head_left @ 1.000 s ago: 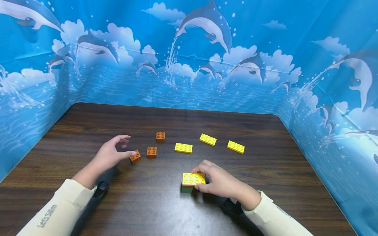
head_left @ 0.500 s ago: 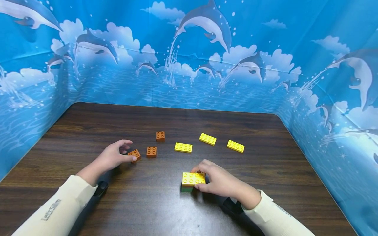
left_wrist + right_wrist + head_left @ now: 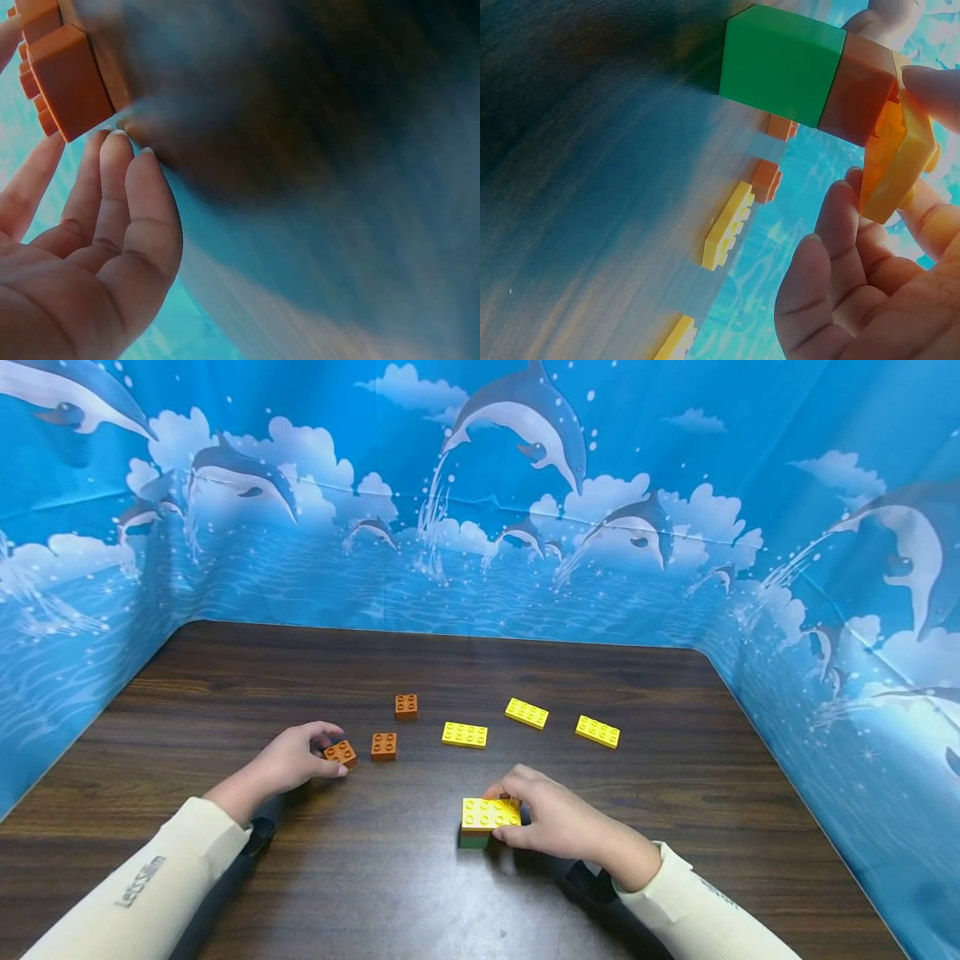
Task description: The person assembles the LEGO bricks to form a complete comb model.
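Observation:
My left hand (image 3: 288, 760) has its thumb on the near side of an orange-brown toy brick (image 3: 340, 754) and its index finger round the far side. In the left wrist view that brick (image 3: 73, 82) shows its side close to the fingertips, the other fingers extended beside it. My right hand (image 3: 551, 814) pinches a yellow brick (image 3: 487, 812) between thumb and fingers. This yellow brick (image 3: 900, 161) sits on an orange-brown brick (image 3: 859, 86) over a green brick (image 3: 780, 64), and it overhangs them towards the right palm. The stack stands on the table.
Two more orange-brown bricks, one nearer (image 3: 384, 747) and one farther (image 3: 406, 707), lie right of the left hand. Yellow bricks lie at centre (image 3: 464, 735), behind (image 3: 527, 713) and to the right (image 3: 597, 732). A dolphin-print curtain (image 3: 480, 568) borders the dark wooden table (image 3: 360, 885).
My left hand has moved slightly right and nearer, its fingers closing round the orange-brown brick, which has turned a little. The right hand and the stack stay in place.

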Tool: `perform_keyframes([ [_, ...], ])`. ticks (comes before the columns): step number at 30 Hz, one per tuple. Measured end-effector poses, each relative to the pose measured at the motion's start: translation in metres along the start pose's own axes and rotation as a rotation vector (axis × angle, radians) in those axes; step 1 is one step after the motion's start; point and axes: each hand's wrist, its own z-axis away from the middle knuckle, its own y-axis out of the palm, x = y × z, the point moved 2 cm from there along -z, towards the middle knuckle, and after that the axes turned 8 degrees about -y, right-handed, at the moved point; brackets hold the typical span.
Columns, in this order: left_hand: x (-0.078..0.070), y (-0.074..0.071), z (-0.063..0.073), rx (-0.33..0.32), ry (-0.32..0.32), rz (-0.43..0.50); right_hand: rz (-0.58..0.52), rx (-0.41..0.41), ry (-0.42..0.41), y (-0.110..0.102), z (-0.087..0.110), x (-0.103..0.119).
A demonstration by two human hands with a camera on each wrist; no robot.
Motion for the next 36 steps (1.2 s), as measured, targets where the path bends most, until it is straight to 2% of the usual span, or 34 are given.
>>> perform_keyframes([
  [4, 0.0001, 0.0016, -0.0019, 0.004, 0.010, -0.009, 0.004, -0.001, 0.001, 0.0000, -0.0003, -0.0003],
  [20, -0.0026, 0.0057, -0.0029, 0.005, -0.020, -0.036, 0.005, -0.006, 0.005, 0.0004, -0.0006, -0.0001],
  [25, -0.0025, 0.0062, -0.0028, -0.007, -0.009, -0.019, 0.008, -0.007, 0.006, 0.0000, 0.0000, -0.0004],
  [36, 0.0004, 0.0046, -0.0016, -0.024, -0.030, 0.040, 0.002, -0.009, -0.005, 0.0013, 0.0001, -0.0014],
])
